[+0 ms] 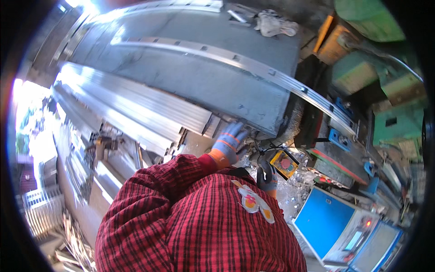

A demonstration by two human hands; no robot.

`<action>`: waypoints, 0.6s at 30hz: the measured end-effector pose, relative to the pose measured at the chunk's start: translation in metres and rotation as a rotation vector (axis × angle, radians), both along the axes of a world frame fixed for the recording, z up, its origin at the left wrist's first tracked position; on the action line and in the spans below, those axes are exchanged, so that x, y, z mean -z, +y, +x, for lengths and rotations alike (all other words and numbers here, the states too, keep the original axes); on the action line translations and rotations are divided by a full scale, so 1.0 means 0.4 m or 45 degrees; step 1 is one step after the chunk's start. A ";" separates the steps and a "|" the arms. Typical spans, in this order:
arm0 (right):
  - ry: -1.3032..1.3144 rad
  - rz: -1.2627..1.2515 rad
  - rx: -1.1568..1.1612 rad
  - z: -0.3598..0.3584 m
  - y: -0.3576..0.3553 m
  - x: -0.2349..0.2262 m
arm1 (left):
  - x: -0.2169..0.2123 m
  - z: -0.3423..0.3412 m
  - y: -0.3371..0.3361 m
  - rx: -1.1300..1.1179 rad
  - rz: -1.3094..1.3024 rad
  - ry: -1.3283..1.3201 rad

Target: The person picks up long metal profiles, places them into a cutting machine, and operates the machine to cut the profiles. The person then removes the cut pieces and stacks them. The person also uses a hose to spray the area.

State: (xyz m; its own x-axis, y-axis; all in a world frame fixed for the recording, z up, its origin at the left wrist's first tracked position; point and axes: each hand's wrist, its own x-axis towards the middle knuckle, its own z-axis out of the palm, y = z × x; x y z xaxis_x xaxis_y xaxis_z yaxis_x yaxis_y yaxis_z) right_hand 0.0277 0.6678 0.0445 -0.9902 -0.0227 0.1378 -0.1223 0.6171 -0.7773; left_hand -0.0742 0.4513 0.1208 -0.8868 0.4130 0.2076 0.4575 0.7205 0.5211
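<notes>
My left hand [229, 143], in a grey glove with orange stripes, reaches past the near edge of the grey-topped table [217, 93]. Its fingers are stretched out, and nothing shows in them. Close to my body is my right hand [267, 176], in a grey glove with dark fingers. These are slightly bent and apart, with no held thing visible. Just right of that hand is a yellow push-button box [284, 164] with red and green buttons. A long slotted aluminium profile [235, 59] lies across the table, its right end reaching into the machine.
A stack of long aluminium profiles [136, 102] lies left of my left hand. The green machine [398, 127] with blue clamps [339, 138] stands at the right. A blue-and-white control cabinet [324, 220] is at lower right. A crumpled rag [275, 23] lies on the table's far side.
</notes>
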 end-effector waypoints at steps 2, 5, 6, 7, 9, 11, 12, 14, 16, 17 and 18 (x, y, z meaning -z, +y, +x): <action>-0.049 -0.107 -0.164 0.019 0.012 0.029 | 0.019 0.050 0.001 0.214 0.227 -0.149; -0.046 -0.116 -0.416 0.053 0.032 0.085 | 0.068 0.130 0.016 0.392 0.224 -0.547; -0.227 -0.133 -0.444 0.069 0.039 0.104 | 0.080 0.161 0.012 0.347 0.144 -0.679; -0.407 -0.152 -0.479 0.084 0.039 0.120 | 0.087 0.192 -0.002 0.292 0.061 -0.809; -0.182 -0.082 -0.509 0.111 0.017 0.117 | 0.149 0.247 -0.045 0.167 0.119 -1.017; -0.417 -0.075 -0.545 0.116 -0.003 0.071 | 0.208 0.298 -0.093 0.066 0.176 -1.224; -0.668 -0.088 -0.513 0.115 -0.009 0.038 | 0.198 0.302 -0.107 -0.011 0.276 -1.385; -0.650 -0.158 -0.381 0.158 -0.015 0.084 | 0.248 0.306 -0.149 -0.032 0.229 -1.299; -0.682 -0.159 -0.276 0.183 -0.018 0.079 | 0.325 0.291 -0.212 -0.049 0.099 -1.297; -0.651 -0.125 -0.230 0.211 -0.016 0.092 | 0.337 0.284 -0.234 -0.102 -0.020 -1.299; -0.620 -0.087 -0.154 0.248 -0.012 0.123 | 0.351 0.282 -0.259 -0.125 -0.145 -1.287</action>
